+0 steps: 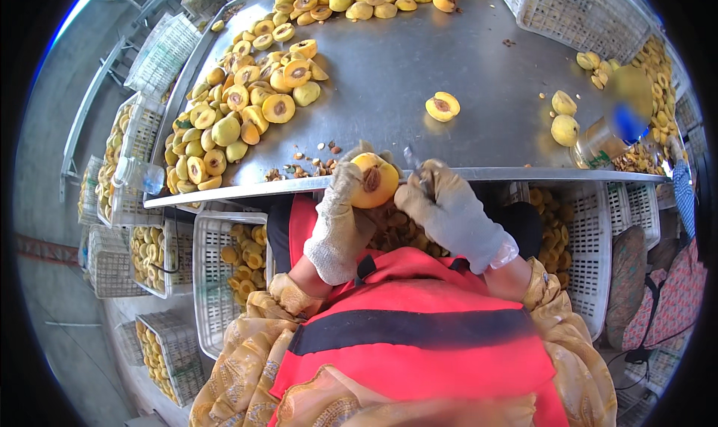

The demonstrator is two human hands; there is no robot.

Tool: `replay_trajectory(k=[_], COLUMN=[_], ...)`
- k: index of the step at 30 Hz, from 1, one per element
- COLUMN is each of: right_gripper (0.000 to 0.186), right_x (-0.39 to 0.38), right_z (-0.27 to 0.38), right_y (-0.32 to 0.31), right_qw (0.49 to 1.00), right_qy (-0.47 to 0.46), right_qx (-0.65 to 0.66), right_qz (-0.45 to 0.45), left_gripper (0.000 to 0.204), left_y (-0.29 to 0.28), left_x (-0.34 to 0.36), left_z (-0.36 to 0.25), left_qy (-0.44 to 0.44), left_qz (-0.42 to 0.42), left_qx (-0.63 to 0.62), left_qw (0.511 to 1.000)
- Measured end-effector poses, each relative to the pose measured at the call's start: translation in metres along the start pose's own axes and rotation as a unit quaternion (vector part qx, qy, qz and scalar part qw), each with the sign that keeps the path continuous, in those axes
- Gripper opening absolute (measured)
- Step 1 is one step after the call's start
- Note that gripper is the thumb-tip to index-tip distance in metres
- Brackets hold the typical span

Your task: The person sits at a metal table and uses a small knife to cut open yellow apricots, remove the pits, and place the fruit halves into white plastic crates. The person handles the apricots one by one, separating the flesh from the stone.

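My left hand [334,221], in a pale work glove, grips a halved yellow peach [384,182] over the table's front edge. Its cut face with a brown centre is turned toward me. Close by on the right, my gloved right hand [450,209] is closed around a small metal-tipped tool [410,158]; the tip points up and away, and the fist hides the rest, so I cannot tell its exact kind. A single peach half [443,107] lies cut side up beyond my hands. To the left, a heap of peach halves [254,102] covers part of the table.
The metal table [374,75] bears pit scraps [299,168] along its front edge. A white plastic crate [572,16] stands at the far right, a jar [602,144] nearer. Crates of peach halves flank my legs, including a left crate [206,292] and a right crate [591,262].
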State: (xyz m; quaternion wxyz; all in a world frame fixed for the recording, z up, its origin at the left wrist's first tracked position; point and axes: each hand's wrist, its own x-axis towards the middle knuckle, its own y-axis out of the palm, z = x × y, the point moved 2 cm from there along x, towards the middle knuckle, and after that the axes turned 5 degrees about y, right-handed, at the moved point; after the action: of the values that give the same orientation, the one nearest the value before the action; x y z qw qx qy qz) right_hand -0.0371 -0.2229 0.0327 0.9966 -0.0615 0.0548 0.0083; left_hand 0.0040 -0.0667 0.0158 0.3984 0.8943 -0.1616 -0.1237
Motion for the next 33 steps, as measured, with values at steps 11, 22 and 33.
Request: replay_trajectory(k=[11, 22, 33], right_gripper=[0.032, 0.026, 0.017], right_x=[0.000, -0.018, -0.027], right_z=[-0.007, 0.025, 0.012], right_y=[0.013, 0.025, 0.016], right_qw=[0.992, 0.972, 0.959], right_qy=[0.069, 0.190, 0.157], right_qx=[-0.068, -0.040, 0.044], right_qz=[0.078, 0.134, 0.232], left_gripper=[0.062, 0.038, 0.042], left_y=[-0.007, -0.004, -0.001], left_x=[0.003, 0.006, 0.001], left_z=[0.001, 0.006, -0.017], left_qy=[0.158, 0.212, 0.045], left_qz=[0.061, 0.022, 0.144], left_qx=[0.206, 0.315, 0.289], left_qw=[0.964, 0.925, 0.945])
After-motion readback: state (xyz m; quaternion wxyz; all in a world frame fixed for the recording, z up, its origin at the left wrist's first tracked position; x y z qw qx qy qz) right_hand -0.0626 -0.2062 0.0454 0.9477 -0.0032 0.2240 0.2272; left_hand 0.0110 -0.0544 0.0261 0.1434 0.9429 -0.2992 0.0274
